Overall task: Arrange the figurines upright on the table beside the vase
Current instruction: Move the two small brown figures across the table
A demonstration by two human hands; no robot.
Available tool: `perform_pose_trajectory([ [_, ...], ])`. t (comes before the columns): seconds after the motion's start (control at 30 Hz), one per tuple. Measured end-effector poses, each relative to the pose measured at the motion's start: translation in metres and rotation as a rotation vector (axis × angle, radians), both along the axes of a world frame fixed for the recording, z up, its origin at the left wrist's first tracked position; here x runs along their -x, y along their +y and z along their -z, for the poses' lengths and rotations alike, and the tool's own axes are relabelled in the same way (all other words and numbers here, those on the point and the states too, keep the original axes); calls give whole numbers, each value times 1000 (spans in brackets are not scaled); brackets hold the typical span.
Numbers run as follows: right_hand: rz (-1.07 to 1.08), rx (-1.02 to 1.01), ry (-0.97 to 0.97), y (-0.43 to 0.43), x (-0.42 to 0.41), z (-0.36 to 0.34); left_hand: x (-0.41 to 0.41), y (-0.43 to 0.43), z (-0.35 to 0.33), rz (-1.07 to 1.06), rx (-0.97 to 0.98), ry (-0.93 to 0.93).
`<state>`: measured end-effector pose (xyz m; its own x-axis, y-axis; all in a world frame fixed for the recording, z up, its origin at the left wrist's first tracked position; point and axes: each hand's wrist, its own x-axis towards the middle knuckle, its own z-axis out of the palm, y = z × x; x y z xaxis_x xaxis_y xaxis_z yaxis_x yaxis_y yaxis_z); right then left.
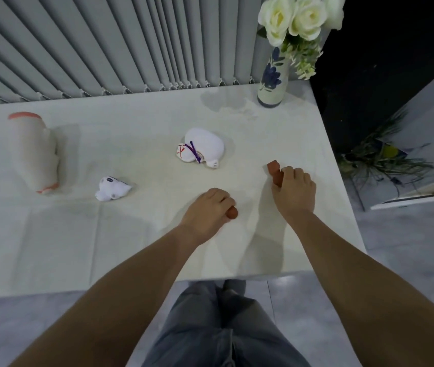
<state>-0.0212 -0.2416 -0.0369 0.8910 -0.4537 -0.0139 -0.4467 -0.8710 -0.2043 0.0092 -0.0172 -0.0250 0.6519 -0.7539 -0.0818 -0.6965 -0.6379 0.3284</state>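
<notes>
Head view of a white table (pixel 52 247) backed by grey vertical blinds (pixel 104 43). At the far right corner stands an upright vase (pixel 272 80), cream with blue flower painting, holding white roses (pixel 300 17). Both hands work on the right part of the tabletop, near its right edge and nearer the camera than the vase. The left hand (pixel 208 210) is curled down onto a small reddish-brown figurine (pixel 232 213), of which only a rounded end shows past the fingers; the fingers are closed round it. The right hand (pixel 294 189) grasps a second reddish-brown figurine (pixel 274 170), whose blocky upper end projects up and left from the fingertips; whether its base rests on the table cannot be told. 3 more pieces lie on their sides well to the left of the hands: a white figurine with purple and red markings (pixel 201 149) at mid-table, a smaller white figurine (pixel 111 189) left of it, and a large pale cylindrical figurine with coral ends (pixel 34 152) near the left edge. Grey trousers (pixel 210 327) show below the table's near edge.
</notes>
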Motion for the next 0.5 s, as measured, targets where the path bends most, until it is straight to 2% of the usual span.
perform_pose_trajectory([
  [0.1, 11, -16, 8, 0, -2, 1, -4, -1, 1, -50, 57, 73],
  [0.2, 16, -42, -5, 0, -4, -1, -10, -6, -3, -267, 214, 256],
  [0.37, 10, -2, -60, 1, -12, -12, -27, -18, -19, -717, 577, 737],
  [0.5, 23, -75, -52, 5, -24, -18, -38, -21, -25, -774, 1004, 1251],
])
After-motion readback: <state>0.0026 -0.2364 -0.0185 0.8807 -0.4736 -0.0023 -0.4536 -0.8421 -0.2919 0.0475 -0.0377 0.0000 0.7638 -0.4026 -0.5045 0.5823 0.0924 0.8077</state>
